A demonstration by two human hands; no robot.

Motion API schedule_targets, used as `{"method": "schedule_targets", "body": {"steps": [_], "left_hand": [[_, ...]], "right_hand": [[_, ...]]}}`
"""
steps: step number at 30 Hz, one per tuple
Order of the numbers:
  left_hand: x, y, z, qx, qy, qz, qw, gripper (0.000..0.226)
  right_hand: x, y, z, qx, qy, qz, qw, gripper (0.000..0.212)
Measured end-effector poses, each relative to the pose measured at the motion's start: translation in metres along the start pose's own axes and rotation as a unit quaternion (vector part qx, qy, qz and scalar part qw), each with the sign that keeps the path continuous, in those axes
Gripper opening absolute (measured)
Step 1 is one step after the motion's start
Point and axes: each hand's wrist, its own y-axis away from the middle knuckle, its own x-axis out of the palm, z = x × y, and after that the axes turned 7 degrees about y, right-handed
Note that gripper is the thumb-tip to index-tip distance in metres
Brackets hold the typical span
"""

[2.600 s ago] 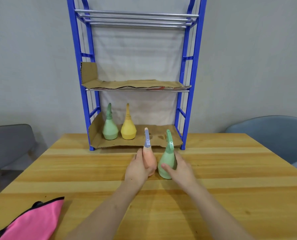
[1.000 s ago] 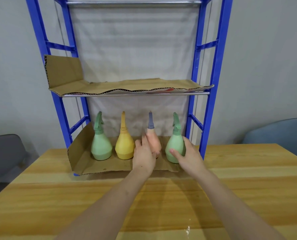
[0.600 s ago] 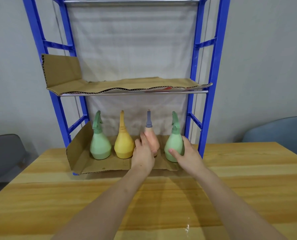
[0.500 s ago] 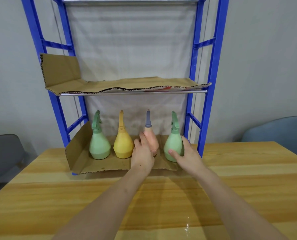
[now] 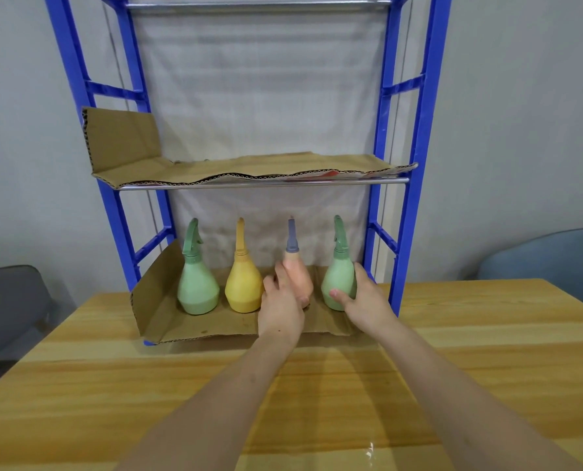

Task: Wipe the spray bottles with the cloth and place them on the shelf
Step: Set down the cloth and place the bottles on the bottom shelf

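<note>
we look down along two bare forearms reaching across a wooden table (image 5: 113, 385) to a blue metal shelf (image 5: 415, 130) that stands at its far edge against a grey wall. the lowest level of the shelf is lined with a cardboard sheet (image 5: 195, 324), and four spray bottles stand upright on it in a row.

from the left we see a left green bottle (image 5: 197, 287), then a yellow bottle (image 5: 243, 287) just beside it; no hand touches either. third is a peach bottle (image 5: 298, 277) with a grey-blue nozzle. the left hand (image 5: 281, 307) wraps its lower body from the front and left, fingers curved round it and the back of the hand toward us. whether the bottle's base rests fully on the cardboard we cannot tell, as the hand hides it.

last in the row is a right green bottle (image 5: 339, 280), near the right post of the shelf. the right hand (image 5: 364, 300) grips it, thumb across the front of its belly and fingers curled round the right side. the two hands are close together but apart.

a second cardboard sheet (image 5: 249, 168) lies on the middle level. a grey chair (image 5: 8, 300) sits at far left and a blue chair (image 5: 548, 260) at far right.
</note>
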Motion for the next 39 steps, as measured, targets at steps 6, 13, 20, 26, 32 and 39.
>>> {"method": "schedule_targets", "body": {"steps": [6,13,20,26,32,39], "left_hand": [[0.002,0.000,0.003,0.003,0.002,-0.002,1.000,0.089],[0.005,0.000,0.006,0.010,0.006,-0.010,1.000,0.091],[0.006,0.000,0.007,0.005,0.015,-0.012,1.000,0.090],[0.006,-0.001,0.007,0.005,0.019,-0.013,1.000,0.091],[0.005,-0.001,0.007,0.003,0.028,-0.015,0.999,0.090],[0.001,0.000,0.003,0.001,0.050,-0.013,0.999,0.086]], "right_hand": [[0.004,-0.007,-0.002,0.005,-0.004,-0.005,1.000,0.074],[0.007,-0.007,-0.006,0.008,-0.001,-0.014,1.000,0.077],[0.011,-0.005,-0.005,0.012,0.016,-0.038,0.999,0.077],[0.004,-0.011,-0.005,0.007,0.015,0.000,1.000,0.076],[0.005,-0.012,-0.006,0.006,0.009,0.001,1.000,0.076],[0.001,-0.019,-0.006,0.007,0.001,0.032,0.999,0.072]]}}
